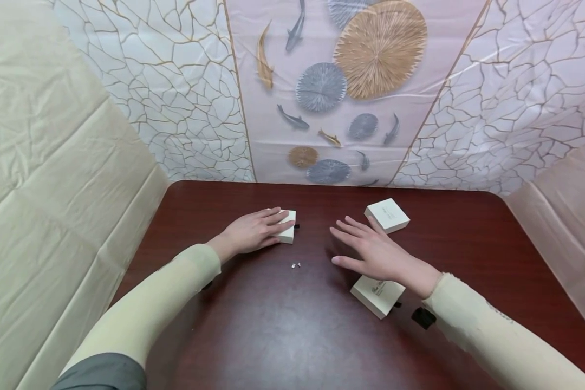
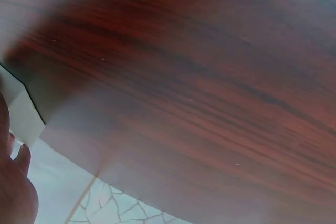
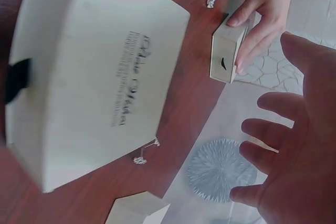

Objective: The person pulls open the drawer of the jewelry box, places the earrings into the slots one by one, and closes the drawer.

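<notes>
Left box (image 1: 287, 233), white, is located under the left hand (image 1: 251, 232) on the dark red table (image 1: 283, 341). Left hand: the fingers lie over the top of the box and the thumb sits at its near side, so the hand holds the box from above. A black tab (image 1: 297, 226) projects from the end of this box facing the right hand.

Right hand (image 1: 370, 250): the fingers are straight and spread apart, with the back of the hand upward, above the table. Near box (image 1: 377, 295), also white, lies below and on the near side of this hand, which partly covers it in the head view. Its top face bears dark print, and a second tab (image 1: 397, 305) projects from one side.

Far box (image 1: 387, 215) lies beyond the right hand; the little finger overlaps its edge in the head view.

Small silver-coloured pieces (image 1: 296, 265) lie on the table between the hands, to the near side of the left box. More bright pieces (image 3: 146, 153) appear in the right wrist view, just beside the near box; contact with that box cannot be determined.

Pale sleeves (image 1: 161, 300) cover both forearms. Patterned cloth (image 1: 292, 130) hangs beyond both hands.
</notes>
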A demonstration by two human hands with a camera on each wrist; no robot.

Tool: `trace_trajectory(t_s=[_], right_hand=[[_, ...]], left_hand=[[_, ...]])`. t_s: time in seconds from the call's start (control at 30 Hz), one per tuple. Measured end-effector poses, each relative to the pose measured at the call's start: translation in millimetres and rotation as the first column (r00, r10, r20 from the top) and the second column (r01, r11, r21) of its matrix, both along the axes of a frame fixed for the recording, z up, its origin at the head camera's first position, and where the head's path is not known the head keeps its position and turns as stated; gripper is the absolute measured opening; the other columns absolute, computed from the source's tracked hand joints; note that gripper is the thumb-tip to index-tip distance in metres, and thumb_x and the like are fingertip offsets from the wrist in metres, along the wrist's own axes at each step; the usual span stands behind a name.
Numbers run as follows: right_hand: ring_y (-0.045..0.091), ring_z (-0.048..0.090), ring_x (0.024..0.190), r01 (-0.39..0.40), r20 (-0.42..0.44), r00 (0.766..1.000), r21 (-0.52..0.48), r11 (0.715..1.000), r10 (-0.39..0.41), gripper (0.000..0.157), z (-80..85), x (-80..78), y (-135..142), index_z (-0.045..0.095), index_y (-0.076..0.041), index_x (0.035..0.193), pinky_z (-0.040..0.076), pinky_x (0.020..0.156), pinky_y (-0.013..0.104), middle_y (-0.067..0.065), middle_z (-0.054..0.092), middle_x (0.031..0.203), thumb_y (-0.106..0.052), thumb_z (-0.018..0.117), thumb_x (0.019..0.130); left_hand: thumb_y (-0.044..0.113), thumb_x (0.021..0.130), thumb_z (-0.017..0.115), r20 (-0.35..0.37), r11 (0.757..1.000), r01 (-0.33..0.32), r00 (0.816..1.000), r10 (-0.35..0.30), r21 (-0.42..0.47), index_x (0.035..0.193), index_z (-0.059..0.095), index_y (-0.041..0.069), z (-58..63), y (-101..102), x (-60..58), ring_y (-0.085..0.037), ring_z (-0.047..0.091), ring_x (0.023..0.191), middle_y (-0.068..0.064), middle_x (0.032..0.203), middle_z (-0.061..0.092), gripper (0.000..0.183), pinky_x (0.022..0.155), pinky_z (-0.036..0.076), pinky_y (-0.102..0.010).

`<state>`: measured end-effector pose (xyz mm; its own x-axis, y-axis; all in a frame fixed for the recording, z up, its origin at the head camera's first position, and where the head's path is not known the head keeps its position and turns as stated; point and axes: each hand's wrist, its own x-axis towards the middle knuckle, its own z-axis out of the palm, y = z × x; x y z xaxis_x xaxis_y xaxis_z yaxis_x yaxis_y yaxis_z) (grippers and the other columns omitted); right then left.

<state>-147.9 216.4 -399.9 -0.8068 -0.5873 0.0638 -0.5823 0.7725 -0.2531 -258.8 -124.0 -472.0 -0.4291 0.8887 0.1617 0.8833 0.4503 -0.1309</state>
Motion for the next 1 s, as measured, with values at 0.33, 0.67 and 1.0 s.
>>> trace_trajectory(t_s=[0.33, 0.67, 1.0], right_hand=[[0.04, 0.037, 0.156, -0.036, 0.049, 0.998, 0.041, 0.998, 0.034, 0.068, -0.2, -29.8, -22.6, 0.054, -0.007, 0.157, 0.018, 0.124, 0.075, 0.017, 0.051, 0.162, -0.046, 0.067, 0.104], [0.038, 0.034, 0.158, -0.064, 0.09, 0.994, 0.071, 0.995, 0.057, 0.069, 4.6, -54.3, -51.7, 0.052, -0.009, 0.159, 0.014, 0.128, 0.071, 0.016, 0.046, 0.165, -0.048, 0.065, 0.104], [0.036, 0.034, 0.159, -0.096, 0.134, 0.988, 0.111, 0.989, 0.08, 0.069, -3.1, -79.3, -81.8, 0.053, -0.01, 0.159, 0.015, 0.129, 0.067, 0.016, 0.046, 0.166, -0.051, 0.064, 0.105]], left_hand=[[0.035, 0.108, 0.066, 0.061, 0.998, -0.064, 0.996, 0.064, -0.007, 0.16, 0.052, 0.017, 1.0, -17.3, 6.7, -0.036, 0.048, 0.15, -0.016, 0.163, 0.05, 0.058, 0.125, 0.038, -0.045], [0.034, 0.108, 0.066, 0.067, 0.995, -0.095, 0.993, 0.097, -0.031, 0.162, 0.05, 0.018, 1.8, -32.3, 9.7, -0.035, 0.046, 0.152, -0.015, 0.165, 0.048, 0.059, 0.126, 0.037, -0.044], [0.034, 0.108, 0.066, 0.064, 0.995, -0.1, 0.993, 0.101, -0.027, 0.162, 0.05, 0.017, 0.6, -43.7, 11.6, -0.036, 0.047, 0.151, -0.015, 0.164, 0.048, 0.059, 0.126, 0.037, -0.044]])
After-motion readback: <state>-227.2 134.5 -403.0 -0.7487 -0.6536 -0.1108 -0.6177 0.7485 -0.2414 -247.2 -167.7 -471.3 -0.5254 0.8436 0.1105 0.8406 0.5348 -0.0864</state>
